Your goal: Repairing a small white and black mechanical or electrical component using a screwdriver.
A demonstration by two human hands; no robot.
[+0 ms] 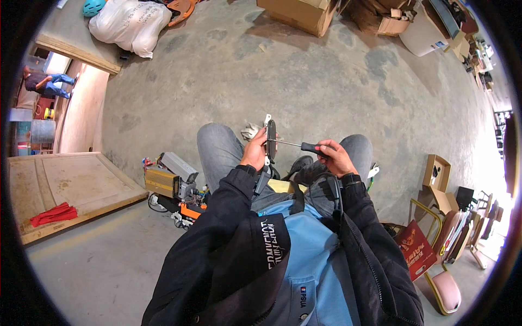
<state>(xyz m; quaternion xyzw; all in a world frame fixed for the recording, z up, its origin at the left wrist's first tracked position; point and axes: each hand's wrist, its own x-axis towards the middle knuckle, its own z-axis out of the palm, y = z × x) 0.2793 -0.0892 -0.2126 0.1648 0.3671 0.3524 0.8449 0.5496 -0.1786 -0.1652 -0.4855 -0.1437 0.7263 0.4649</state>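
Note:
Above my lap, my left hand (254,150) is closed around a narrow dark oblong part (271,139) with light metal tabs at its ends. My right hand (336,158) grips a screwdriver (311,147) by its black and red handle. The metal shaft runs leftward, and its tip meets or passes just in front of the dark part; I cannot tell which. Fingers of the left hand show on both sides of the part. Behind it, a crumpled whitish cloth or glove (250,131) lies by my left knee.
Left of my legs sit a yellow metal-cased unit (161,182), a silver box (179,165) and orange parts (190,211). A wooden door (81,185) with a red cloth (53,214) stands farther left. Cardboard boxes (296,13) lie ahead; an open carton (436,173) and folding chairs (447,293) are right.

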